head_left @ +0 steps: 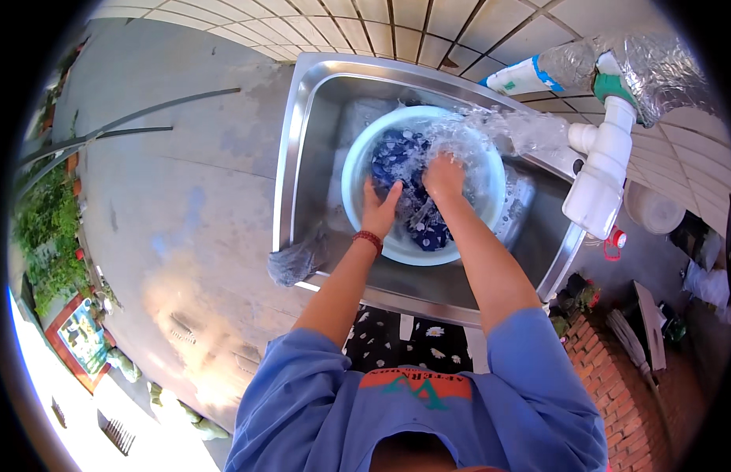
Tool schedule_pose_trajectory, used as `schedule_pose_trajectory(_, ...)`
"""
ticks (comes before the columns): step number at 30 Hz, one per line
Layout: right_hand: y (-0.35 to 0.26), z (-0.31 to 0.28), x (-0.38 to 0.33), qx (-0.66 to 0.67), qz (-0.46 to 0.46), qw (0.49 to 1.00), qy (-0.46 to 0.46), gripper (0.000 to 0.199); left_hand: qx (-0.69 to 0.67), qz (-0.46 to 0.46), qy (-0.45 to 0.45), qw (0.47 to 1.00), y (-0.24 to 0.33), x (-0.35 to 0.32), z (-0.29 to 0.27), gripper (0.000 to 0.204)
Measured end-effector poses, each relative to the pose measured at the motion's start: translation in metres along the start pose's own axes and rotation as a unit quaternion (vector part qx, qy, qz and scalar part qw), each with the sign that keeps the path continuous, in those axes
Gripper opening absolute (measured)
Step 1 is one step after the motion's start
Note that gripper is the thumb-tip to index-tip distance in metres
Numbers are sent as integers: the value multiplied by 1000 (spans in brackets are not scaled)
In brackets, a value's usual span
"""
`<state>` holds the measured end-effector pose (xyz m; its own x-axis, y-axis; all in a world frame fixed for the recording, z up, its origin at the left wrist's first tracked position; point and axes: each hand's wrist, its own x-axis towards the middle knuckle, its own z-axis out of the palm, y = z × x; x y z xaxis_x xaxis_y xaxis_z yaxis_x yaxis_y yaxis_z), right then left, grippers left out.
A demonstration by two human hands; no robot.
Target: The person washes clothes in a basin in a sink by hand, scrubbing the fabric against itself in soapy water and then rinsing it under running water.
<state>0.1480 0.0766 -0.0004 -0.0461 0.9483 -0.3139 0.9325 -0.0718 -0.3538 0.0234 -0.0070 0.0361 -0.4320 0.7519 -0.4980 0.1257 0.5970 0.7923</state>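
A pale blue round basin (354, 208) stands inside a stainless steel sink (306, 149). In it lies a wet dark blue cloth with a white pattern (430, 236), partly under water. My left hand (378, 209) rests at the basin's left side against the cloth, thumb and fingers apart; a red beaded bracelet circles the wrist. My right hand (444, 177) reaches into the water over the cloth, right where a stream (523, 130) pours in from the right. Splashing hides its fingers, so its grip on the cloth cannot be made out.
White plastic pipe fittings (605, 177) jut over the sink's right corner. A grey wet cloth (293, 263) hangs over the front left rim. Behind rises a tiled wall (428, 27); a low brick edge (613, 393) lies lower right. Concrete ground (184, 181) spreads left.
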Motion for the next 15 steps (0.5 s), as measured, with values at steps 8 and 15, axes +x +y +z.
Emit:
schedule_pose_trajectory(8,-47,-92,-107,305,-123,944,14,21,-552,-260,-260,748,38,20,-2,77)
schedule_pose_trajectory(15,-71,-85,-95,347,-90,926,117,16,-466,-246,-125,841,72,-12,5,30)
